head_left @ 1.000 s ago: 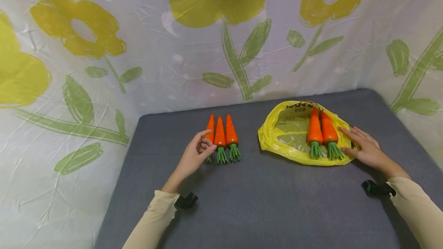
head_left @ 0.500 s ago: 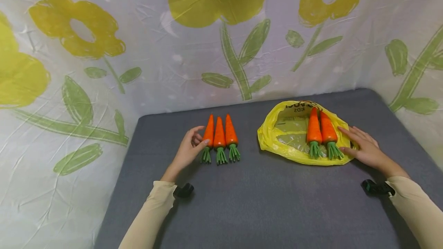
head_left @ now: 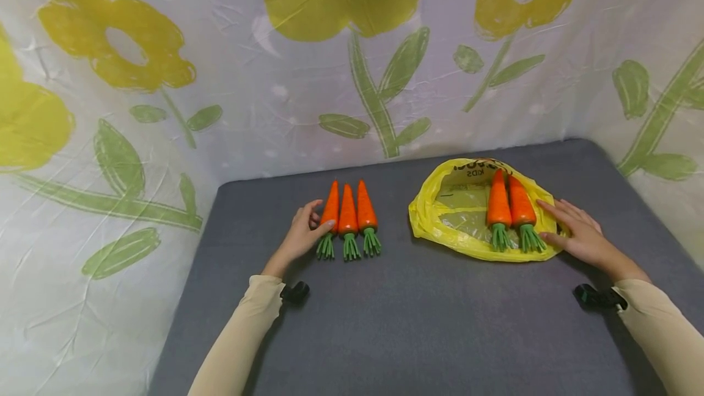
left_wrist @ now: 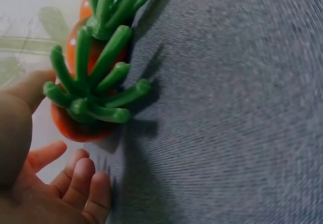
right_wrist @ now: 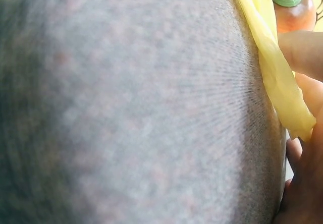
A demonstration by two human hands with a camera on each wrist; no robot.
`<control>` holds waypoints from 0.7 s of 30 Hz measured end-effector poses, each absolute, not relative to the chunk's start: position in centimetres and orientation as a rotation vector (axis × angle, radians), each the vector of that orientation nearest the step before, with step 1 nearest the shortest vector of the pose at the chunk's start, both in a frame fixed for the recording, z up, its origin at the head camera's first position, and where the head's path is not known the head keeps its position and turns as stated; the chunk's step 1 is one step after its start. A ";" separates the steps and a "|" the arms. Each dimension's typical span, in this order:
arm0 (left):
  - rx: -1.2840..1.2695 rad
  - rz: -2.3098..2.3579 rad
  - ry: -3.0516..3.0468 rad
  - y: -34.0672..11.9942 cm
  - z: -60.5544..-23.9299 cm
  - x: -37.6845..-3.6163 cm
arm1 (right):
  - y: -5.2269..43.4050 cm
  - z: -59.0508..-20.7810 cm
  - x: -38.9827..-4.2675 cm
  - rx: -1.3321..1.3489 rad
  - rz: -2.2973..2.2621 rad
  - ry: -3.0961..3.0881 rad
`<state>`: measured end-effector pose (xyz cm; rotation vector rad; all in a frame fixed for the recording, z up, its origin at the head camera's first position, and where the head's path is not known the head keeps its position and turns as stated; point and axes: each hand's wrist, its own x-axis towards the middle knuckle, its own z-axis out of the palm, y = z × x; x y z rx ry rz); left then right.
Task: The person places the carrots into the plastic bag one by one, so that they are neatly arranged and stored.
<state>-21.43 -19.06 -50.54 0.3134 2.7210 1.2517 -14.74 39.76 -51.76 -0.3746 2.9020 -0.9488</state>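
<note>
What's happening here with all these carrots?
A person sits at a grey table with toy carrots. Three carrots lie side by side, and the left hand touches the leftmost one, thumb by its green top. Two more carrots lie on a flattened yellow plastic bag. The right hand rests flat on the bag's edge beside them, fingers straight. Nothing is lifted off the table.

The yellow bag (head_left: 440, 219) bears "KIDS", seemingly upside down
</note>
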 end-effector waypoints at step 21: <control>0.202 1.163 2.753 -19.1 -51.3 -22.0 | 39.7 -51.7 -14.8 -0.360 -0.953 2.901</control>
